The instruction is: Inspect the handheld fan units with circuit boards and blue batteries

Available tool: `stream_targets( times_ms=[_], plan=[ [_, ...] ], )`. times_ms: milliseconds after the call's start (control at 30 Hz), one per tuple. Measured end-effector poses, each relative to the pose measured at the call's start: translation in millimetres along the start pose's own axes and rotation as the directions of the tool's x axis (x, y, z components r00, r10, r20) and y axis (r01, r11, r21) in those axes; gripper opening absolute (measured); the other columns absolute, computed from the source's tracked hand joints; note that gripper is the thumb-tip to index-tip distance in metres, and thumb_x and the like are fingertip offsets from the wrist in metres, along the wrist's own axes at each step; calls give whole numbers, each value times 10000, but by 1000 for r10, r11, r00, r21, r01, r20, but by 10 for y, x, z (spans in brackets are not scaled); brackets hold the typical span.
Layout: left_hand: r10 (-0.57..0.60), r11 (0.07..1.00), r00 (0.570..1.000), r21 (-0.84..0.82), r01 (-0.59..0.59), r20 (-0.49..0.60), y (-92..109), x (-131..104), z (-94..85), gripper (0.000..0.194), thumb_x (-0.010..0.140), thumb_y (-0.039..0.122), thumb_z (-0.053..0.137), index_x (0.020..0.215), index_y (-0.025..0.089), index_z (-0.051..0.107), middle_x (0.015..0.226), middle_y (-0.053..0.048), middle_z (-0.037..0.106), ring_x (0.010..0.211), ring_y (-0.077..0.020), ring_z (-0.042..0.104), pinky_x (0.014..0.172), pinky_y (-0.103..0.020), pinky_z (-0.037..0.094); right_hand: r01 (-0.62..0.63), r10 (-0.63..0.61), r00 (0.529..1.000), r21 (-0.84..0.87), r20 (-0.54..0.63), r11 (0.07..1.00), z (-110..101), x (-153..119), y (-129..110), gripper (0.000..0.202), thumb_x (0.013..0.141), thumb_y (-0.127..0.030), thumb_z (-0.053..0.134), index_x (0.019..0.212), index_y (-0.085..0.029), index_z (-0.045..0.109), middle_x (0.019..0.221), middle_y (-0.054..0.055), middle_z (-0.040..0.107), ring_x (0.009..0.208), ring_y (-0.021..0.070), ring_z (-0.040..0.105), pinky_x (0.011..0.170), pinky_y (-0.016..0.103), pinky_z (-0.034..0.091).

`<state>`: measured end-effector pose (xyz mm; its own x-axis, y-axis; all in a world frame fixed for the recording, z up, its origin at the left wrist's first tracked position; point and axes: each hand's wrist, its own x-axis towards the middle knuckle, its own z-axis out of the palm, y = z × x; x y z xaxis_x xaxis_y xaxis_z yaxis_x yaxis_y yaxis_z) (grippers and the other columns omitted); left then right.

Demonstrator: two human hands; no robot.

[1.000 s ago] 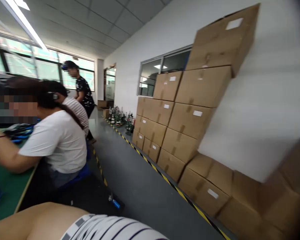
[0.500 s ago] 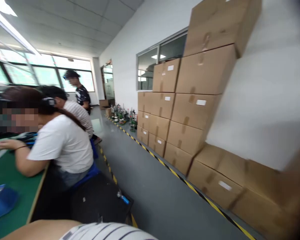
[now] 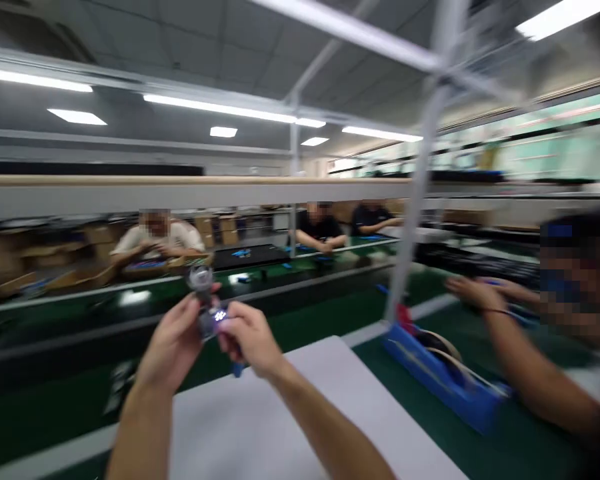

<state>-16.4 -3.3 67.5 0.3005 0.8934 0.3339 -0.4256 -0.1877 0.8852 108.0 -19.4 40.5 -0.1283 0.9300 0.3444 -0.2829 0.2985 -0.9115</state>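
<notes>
Both hands are raised in front of me, above the bench. My left hand (image 3: 173,343) is closed around a small grey device with a round head (image 3: 201,277), its fingers at the neck. My right hand (image 3: 253,337) grips the same device from the right, thumb close to a small lit display (image 3: 220,315). Below the right fingers a blue end (image 3: 237,369) sticks out; whether it belongs to the device I cannot tell. Motion blur hides the finer detail. Under my forearms lies a large white sheet (image 3: 290,407).
A blue holder (image 3: 440,380) with a roll in it stands right of the sheet, by a white metal post (image 3: 415,200). At the right a co-worker's arm (image 3: 520,347) reaches over the green bench. A shelf beam (image 3: 205,193) crosses ahead; several people sit beyond.
My view has swung from the aisle with stacked cardboard boxes round to the bench. Both my hands, not visible as hands before, now show with the grey device between them.
</notes>
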Motion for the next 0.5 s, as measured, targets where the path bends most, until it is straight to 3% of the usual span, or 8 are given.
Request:
stream_targets(
  times_ms=[100, 333, 500],
  plan=[
    [-24, 990, 999, -138, 28, 29, -9, -33, -157, 425, 749, 402, 824, 1094, 172, 733, 920, -51, 646, 800, -137, 588, 699, -225, 505, 6, -6, 1000, 17, 27, 1000, -87, 27, 62, 233, 782, -322, 587, 676, -203, 416, 494, -77, 529, 340, 43, 374, 314, 131, 231],
    [-22, 983, 993, -181, 43, 118, -57, 37, -55, 408, 814, 359, 783, 1179, 186, 725, 930, -42, 639, 767, -108, 552, 683, -210, 459, 23, -23, 999, 9, 27, 1000, -168, -101, -1, 236, 848, -327, 575, 713, -199, 428, 540, -71, 534, 374, 47, 405, 332, 133, 279],
    [-13, 983, 993, -179, 34, 121, -94, 44, -45, 396, 807, 323, 795, 1176, 195, 730, 868, -13, 618, 750, -92, 533, 686, -200, 447, 48, -47, 998, -16, 31, 999, -230, -107, -26, 257, 872, -325, 581, 712, -200, 422, 574, -63, 546, 400, 54, 416, 344, 144, 295]
  ],
)
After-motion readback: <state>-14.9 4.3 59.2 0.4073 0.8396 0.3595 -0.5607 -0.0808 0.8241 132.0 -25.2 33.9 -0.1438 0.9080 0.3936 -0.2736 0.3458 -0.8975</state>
